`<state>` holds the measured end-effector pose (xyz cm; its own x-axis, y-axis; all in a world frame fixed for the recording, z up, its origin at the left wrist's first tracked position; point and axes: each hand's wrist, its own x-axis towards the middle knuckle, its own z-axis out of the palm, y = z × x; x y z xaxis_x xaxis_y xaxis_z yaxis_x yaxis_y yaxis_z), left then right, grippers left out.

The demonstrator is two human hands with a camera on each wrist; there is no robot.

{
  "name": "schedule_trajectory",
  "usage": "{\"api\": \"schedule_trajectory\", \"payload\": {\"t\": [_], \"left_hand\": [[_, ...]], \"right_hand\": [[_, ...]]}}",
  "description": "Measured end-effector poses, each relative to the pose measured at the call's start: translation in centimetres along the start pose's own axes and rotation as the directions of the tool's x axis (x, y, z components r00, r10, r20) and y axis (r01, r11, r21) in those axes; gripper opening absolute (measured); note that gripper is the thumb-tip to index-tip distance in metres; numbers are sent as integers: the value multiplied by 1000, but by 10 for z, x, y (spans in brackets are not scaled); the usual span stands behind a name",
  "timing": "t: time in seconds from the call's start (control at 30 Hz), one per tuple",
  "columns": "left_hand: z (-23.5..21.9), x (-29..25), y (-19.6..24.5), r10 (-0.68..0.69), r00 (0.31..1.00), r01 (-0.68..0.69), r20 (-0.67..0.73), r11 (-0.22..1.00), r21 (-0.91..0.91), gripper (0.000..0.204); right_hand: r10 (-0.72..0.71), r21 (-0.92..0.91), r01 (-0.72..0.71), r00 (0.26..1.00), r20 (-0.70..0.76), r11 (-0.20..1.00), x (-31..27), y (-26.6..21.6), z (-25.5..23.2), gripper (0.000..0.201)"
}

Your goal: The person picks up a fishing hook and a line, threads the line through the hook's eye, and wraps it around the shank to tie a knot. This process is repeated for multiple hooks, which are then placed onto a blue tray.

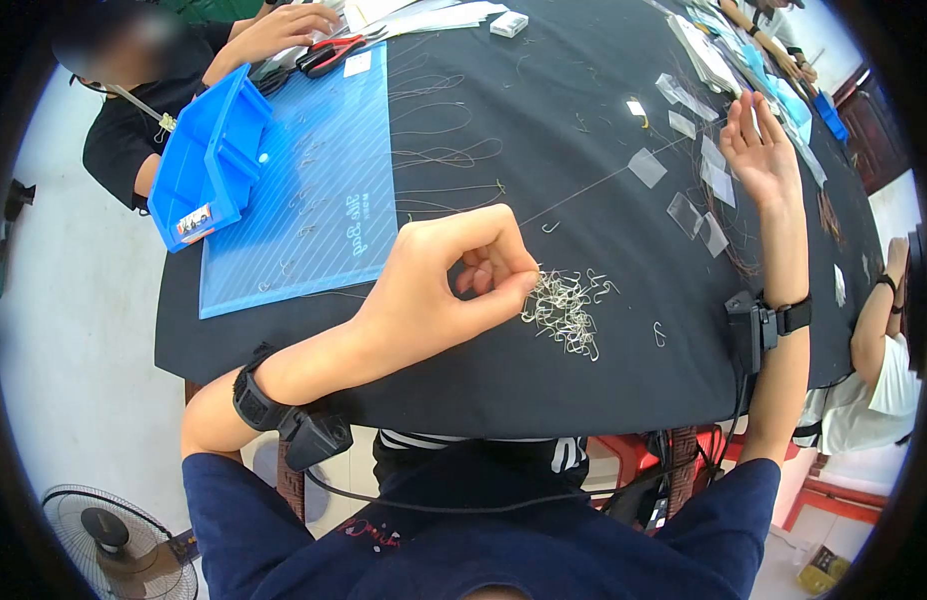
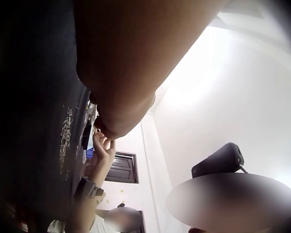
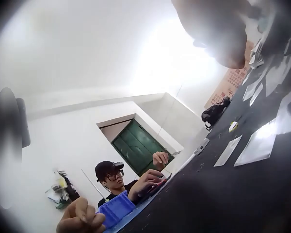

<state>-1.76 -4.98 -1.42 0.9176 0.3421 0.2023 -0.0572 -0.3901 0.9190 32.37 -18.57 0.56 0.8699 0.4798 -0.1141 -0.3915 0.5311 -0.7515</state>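
My left hand [image 1: 454, 275] curls with thumb and forefinger tips pinched together at the left edge of a pile of small metal hooks [image 1: 566, 312]. A thin taut line [image 1: 594, 185] slants from behind its forefinger towards my right hand [image 1: 762, 155]; what lies between the pinched tips is too small to make out. At the right, the right hand is raised palm up, its fingers nearly straight. In the left wrist view the hooks [image 2: 65, 138] lie on the dark cloth, and in the right wrist view the left hand [image 3: 82, 218] shows curled fingers.
A blue file bag [image 1: 324, 200] with lines on it and a blue bin [image 1: 209, 160] lie to the left. Red-handled pliers [image 1: 329, 55] lie beyond, near another person's hands. Clear plastic pieces [image 1: 647, 167] are scattered at right. Single hooks [image 1: 660, 334] lie apart from the pile.
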Motion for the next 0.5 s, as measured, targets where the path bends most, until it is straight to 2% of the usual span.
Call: {"api": "schedule_trajectory", "payload": {"t": [0.07, 0.17, 0.27, 0.3, 0.33, 0.4, 0.47, 0.5], "left_hand": [[0, 0, 0, 17, 1000, -17, 4, 1000, 24, 6], [-1, 0, -1, 25, 1000, -25, -1, 999, 42, 5], [-1, 0, -3, 62, 998, -61, -25, 997, 51, 4], [-1, 0, -3, 78, 996, -76, -37, 996, 55, 4], [0, 1, -3, 136, 989, -129, -64, 986, 102, 5], [0, 3, -5, 250, 962, -226, -111, 954, 196, 8], [-4, 5, -4, 292, 951, -257, -100, 929, 264, 8], [-5, 5, -4, 313, 945, -273, -93, 915, 298, 8]], "right_hand": [[-12, 78, 16, 998, -55, 997, -2, -1, 6, 28], [6, 155, -56, 953, 304, 986, 15, -2, -16, 26], [70, -173, 14, 879, 472, 985, -14, 8, 7, 27], [108, -341, 85, 853, 510, 936, -27, 14, 16, 26], [156, -528, 164, 847, 508, 833, -47, 17, 29, 25], [296, -670, 232, 761, 577, 705, -67, 23, 36, 22], [295, -758, 416, 742, 603, 503, -97, 29, 53, 20], [375, -762, 383, 699, 609, 522, -106, 30, 57, 21]]}}
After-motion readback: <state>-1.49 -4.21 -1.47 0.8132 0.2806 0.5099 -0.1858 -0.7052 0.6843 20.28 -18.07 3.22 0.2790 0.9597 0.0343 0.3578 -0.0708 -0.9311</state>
